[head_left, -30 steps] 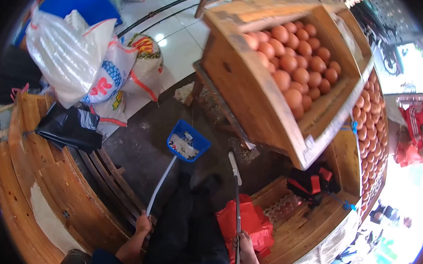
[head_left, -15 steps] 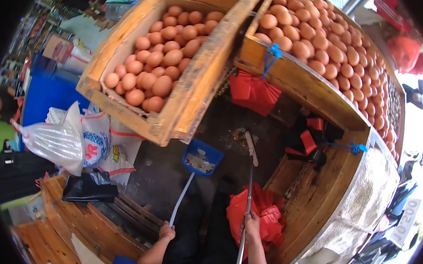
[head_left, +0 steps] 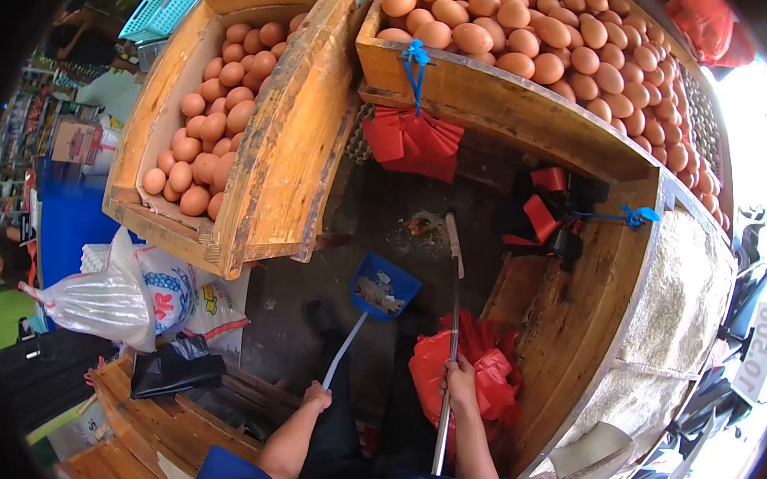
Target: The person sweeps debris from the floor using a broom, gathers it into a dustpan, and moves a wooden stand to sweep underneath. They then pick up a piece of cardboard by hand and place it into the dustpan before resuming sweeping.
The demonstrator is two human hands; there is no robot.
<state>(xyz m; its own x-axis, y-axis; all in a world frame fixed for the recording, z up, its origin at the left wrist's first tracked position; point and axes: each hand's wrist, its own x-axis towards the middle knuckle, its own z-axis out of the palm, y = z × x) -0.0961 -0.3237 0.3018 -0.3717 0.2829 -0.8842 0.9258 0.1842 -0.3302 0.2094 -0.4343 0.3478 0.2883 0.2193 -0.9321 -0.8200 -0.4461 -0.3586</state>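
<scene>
My left hand [head_left: 318,397] is closed round the pale handle of a blue dustpan [head_left: 386,287], which holds bits of light debris. The fingers of my right hand [head_left: 458,380] wrap round the metal pole of a broom [head_left: 455,246], whose head is turned toward the far side of the floor. A small heap of debris [head_left: 425,228] lies on the dark floor just left of the broom head. Beside the pole, near my right hand, is a bunch of red plastic bags [head_left: 491,369].
A wooden box of brown eggs [head_left: 213,124] stands at upper left, and a larger wooden bin of eggs [head_left: 579,54] at upper right. Red bags [head_left: 414,143] hang below the bin. White sacks [head_left: 162,294] and a wooden bench [head_left: 140,413] are at left.
The view has shifted, with the egg boxes now farther left. The dustpan has moved right, closer to the broom and the debris heap. Both hands keep their hold.
</scene>
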